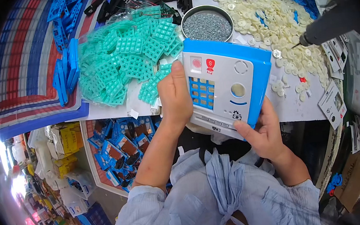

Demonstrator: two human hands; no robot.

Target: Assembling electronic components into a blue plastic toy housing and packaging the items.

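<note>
A white and blue plastic panel [226, 94], like the front of a toy safe, is held up tilted over the table's near edge. It has a grid of square holes, a round hole, printed icons and a blue curved slot. My left hand [175, 97] grips its left edge, thumb upward along the side. At the lower right corner my right hand [263, 132] clasps it, thumb on the white face and fingers behind the blue rim. The fingers behind the panel are hidden.
Beyond the panel lie a heap of teal keypads [121, 52], a round tin of screws [207, 25] and many cream discs [285, 26]. A dark powered screwdriver [329, 26] juts in from the right. Blue frames [67, 67] stand left; a crate of blue parts [126, 146] sits below.
</note>
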